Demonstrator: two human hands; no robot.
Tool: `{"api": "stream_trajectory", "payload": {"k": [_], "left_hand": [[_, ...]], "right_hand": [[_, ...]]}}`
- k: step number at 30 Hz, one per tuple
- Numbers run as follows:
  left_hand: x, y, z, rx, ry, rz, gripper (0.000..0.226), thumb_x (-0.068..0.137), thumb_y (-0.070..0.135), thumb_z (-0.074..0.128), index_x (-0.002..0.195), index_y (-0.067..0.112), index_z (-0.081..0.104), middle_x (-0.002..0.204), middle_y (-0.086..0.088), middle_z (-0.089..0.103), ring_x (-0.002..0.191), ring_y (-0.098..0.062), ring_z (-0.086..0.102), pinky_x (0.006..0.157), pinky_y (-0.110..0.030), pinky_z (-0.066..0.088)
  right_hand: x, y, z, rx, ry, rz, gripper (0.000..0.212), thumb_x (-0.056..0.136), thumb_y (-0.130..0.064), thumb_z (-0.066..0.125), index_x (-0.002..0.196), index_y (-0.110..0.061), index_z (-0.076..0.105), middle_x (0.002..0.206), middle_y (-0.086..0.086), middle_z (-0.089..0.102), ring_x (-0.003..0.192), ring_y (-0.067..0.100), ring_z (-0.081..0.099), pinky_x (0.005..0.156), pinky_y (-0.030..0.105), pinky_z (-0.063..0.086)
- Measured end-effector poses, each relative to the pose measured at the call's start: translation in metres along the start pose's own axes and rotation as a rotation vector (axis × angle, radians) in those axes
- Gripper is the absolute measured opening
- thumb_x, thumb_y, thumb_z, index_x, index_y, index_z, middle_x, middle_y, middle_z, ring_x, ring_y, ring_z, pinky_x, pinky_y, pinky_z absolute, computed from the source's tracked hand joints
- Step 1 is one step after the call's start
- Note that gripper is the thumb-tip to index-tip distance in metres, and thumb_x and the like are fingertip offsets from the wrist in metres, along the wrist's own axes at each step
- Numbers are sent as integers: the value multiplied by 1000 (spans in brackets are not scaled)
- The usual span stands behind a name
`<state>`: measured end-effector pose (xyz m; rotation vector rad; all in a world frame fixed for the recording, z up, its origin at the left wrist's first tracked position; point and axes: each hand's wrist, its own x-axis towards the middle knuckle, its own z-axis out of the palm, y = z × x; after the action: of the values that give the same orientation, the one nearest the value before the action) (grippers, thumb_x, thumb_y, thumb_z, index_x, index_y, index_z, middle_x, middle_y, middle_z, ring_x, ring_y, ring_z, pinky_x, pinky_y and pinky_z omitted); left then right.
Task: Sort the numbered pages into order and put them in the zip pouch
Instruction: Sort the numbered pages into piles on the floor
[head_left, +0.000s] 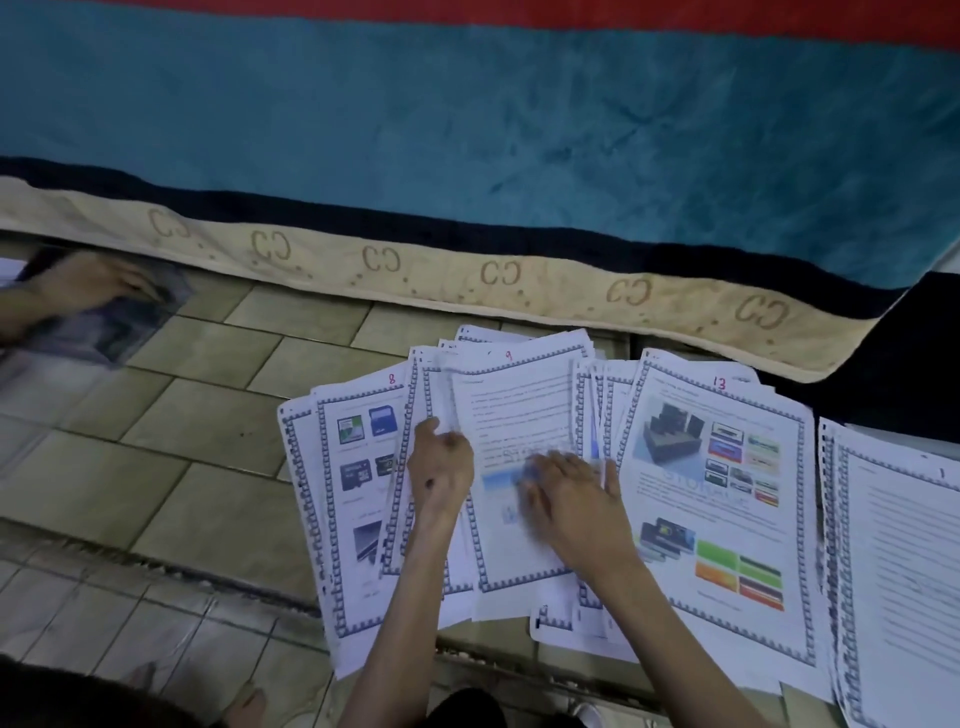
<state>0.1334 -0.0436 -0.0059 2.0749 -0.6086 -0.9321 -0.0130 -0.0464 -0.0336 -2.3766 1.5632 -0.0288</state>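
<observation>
Pages are spread in a messy fan on the tiled floor (218, 415), just below the edge of a blue blanket (467, 130) with a cream border. Page 9 (511, 415) is on top in the middle, and its left edge is pinched by the left hand (441, 465), with the thumb curled over the paper. The right hand (566, 493) is laid flat on the lower part of the same page, fingers straight and spread, holding nothing. Page 8 (358, 478), with pictures of memory cards, is tucked under the left side of the fan. Page 13 (719, 493), with colour pictures, is seen on the right side, partly under the right wrist. Page 1 (904, 566) is set apart at the far right. Far to the left, another person's hand (91, 283) is seen on a blurry dark sheet; what that sheet is cannot be told.
</observation>
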Motion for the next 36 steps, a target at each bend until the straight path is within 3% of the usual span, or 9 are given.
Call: {"api": "stream_trajectory", "payload": {"k": [4, 6, 10, 12, 17, 23, 30, 33, 36], "left_hand": [[-7, 5, 3, -177, -133, 135, 28, 95, 31, 49, 110, 18, 68, 101, -3, 70, 95, -21, 64, 81, -29, 49], [-17, 14, 5, -344, -335, 51, 42, 96, 47, 37, 104, 21, 68, 89, 5, 66, 82, -13, 61, 69, -26, 49], [-20, 24, 12, -535, -561, -62, 50, 97, 51, 22, 109, 20, 60, 108, 0, 64, 100, -20, 61, 85, -30, 47], [-16, 19, 7, -477, -477, -15, 33, 99, 38, 34, 109, 19, 59, 118, -1, 63, 104, -19, 60, 90, -31, 46], [7, -7, -19, 86, -32, 112, 37, 96, 22, 46, 131, 10, 51, 139, -9, 49, 127, -25, 47, 107, -31, 36], [21, -5, -21, 12, -45, 13, 53, 91, 17, 57, 139, 7, 38, 139, -11, 48, 126, -24, 47, 95, -22, 35], [21, 4, -23, 25, -69, 15, 46, 88, 16, 61, 130, 5, 45, 125, -8, 57, 112, -21, 54, 83, -20, 36], [24, 5, -21, 129, -99, 34, 14, 90, 18, 60, 98, 7, 60, 89, 0, 57, 87, -19, 60, 73, -21, 41], [29, 5, -18, 226, -120, 59, 24, 89, 22, 60, 70, 11, 51, 57, 8, 38, 51, -4, 36, 49, -17, 27]], "right_hand": [[-1, 2, -13, 308, -1, 94, 97, 70, -81, 1, 143, -27, 34, 133, 1, 56, 130, 19, 44, 117, 49, 10], [-1, -3, -27, 660, 23, 147, 92, 71, -87, 20, 146, -35, 20, 129, 0, 60, 113, 21, 57, 110, 43, 32], [1, -1, -48, 754, 166, 110, 83, 93, -25, 53, 146, -41, -9, 96, 12, 68, 84, 24, 65, 73, 23, 41], [1, 10, -58, 614, 273, 71, 78, 92, -2, 44, 147, -40, 3, 66, 14, 56, 53, 28, 50, 51, 20, 35], [-3, 38, -90, 401, 332, 212, 50, 84, 7, 44, 125, -17, 61, 60, 10, 54, 48, 14, 53, 45, 23, 33], [3, 50, -99, 421, 285, 277, 44, 84, 6, 45, 118, -12, 66, 52, -8, 47, 44, -9, 51, 44, 5, 38], [9, 48, -101, 407, 230, 268, 45, 84, 5, 42, 118, -13, 66, 66, 11, 58, 40, -7, 50, 40, 8, 37], [9, 48, -103, 397, 212, 268, 46, 84, 4, 42, 119, -14, 65, 63, 10, 59, 36, -4, 49, 38, 8, 36], [8, 47, -105, 395, 199, 261, 46, 86, 4, 40, 121, -15, 63, 70, 14, 63, 33, -2, 47, 35, 8, 34]]}}
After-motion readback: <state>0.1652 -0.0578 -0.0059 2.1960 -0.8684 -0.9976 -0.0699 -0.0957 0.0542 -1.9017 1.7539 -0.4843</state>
